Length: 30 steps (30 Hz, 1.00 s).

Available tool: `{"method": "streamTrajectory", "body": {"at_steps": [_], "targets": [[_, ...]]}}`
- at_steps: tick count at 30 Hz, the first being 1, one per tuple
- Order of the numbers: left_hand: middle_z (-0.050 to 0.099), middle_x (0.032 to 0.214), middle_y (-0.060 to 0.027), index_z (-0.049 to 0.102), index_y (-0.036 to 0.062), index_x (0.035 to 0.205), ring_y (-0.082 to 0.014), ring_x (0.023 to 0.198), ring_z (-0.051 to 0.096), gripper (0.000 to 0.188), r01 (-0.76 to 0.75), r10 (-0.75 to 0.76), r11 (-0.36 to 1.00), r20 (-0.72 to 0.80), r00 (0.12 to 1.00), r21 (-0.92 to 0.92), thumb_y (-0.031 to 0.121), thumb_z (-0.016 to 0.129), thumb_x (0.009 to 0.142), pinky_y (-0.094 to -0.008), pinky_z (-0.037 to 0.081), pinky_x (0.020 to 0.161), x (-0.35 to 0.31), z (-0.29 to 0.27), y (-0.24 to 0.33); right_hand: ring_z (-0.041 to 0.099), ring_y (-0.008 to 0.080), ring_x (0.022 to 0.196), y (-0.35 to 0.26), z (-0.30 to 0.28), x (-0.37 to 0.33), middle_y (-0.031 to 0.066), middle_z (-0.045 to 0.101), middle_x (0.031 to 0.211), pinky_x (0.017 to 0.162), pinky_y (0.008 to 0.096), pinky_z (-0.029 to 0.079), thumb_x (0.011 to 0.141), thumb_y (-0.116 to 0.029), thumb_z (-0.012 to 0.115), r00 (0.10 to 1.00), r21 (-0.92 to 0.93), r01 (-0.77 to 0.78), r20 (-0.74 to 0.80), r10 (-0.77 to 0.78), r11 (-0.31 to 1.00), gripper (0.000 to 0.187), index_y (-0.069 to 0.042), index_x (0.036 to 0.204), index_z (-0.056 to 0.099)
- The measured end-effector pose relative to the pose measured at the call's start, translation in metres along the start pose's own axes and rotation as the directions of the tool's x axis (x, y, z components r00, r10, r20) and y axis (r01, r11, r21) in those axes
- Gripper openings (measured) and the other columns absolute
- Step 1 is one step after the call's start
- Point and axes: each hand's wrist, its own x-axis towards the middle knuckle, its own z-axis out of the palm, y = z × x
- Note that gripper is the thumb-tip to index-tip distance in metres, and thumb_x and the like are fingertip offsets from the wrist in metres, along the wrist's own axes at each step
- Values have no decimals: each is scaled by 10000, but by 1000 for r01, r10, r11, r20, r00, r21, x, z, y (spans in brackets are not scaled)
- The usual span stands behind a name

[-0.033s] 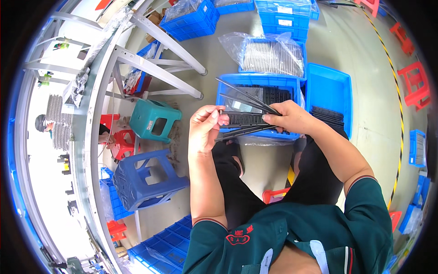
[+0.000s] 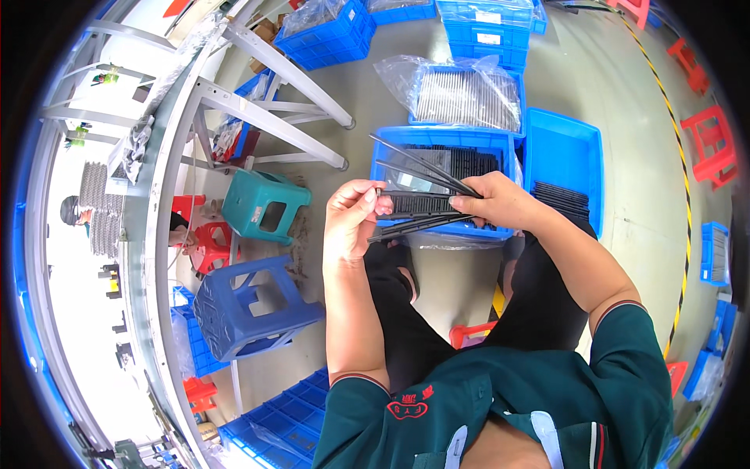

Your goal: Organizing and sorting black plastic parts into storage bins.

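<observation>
I am watching through the head camera, where the right hand (image 2: pixel 500 203) has its grip closed around a fanned bunch of long, thin black strips (image 2: pixel 422 205), some angling up and away, others pointing toward the left hand (image 2: pixel 349 219). That left hand's grip is narrow, thumb and fingers pinching the far end of one strip in the middle of the fan. I see the bunch between both hands, over the near part of an open, bright blue plastic bin (image 2: pixel 441 134), in which more dark slotted pieces (image 2: pixel 473 162) lie. Just right of that bin, a shallow blue plastic tray (image 2: pixel 562 148) carries a row of black strips (image 2: pixel 561 199) at its near end. Beyond the bin, I make out pale, narrow slats (image 2: pixel 466 98) in a blue crate (image 2: pixel 521 98), with a clear plastic bag (image 2: pixel 394 78) spilling over its left side.
</observation>
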Motion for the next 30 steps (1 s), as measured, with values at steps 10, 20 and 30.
{"method": "streamTrajectory", "body": {"at_steps": [10, 20, 30], "targets": [[554, 693, -36, 623, 50, 918, -141, 637, 444, 158, 171, -142, 950, 126, 982, -263, 164, 664, 817, -256, 363, 588, 1, -1, -14, 465, 85, 495, 0, 2, 1, 19, 492, 528, 486, 261, 376, 884, -279, 579, 1000, 6, 24, 12, -24, 1000, 275, -30, 768, 572], [666, 873, -88, 652, -18, 963, -136, 777, 621, 197, 20, 0, 954, -65, 998, 299, -17, 682, 768, -244, 494, 731, -6, 0, 9, 473, 96, 484, 5, 1, 6, 24, 504, 527, 474, 265, 377, 883, -309, 573, 1000, -51, -7, 19, 8, 999, 314, -23, 755, 561], [665, 869, -83, 648, -24, 939, -135, 779, 633, 167, 121, -118, 904, -32, 992, 410, -41, 664, 774, -243, 498, 715, -7, 10, 14, 473, 116, 484, 4, 2, 7, 32, 498, 535, 480, 285, 381, 882, -327, 562, 999, -97, 9, 49, -5, 995, 333, -18, 760, 560]]}}
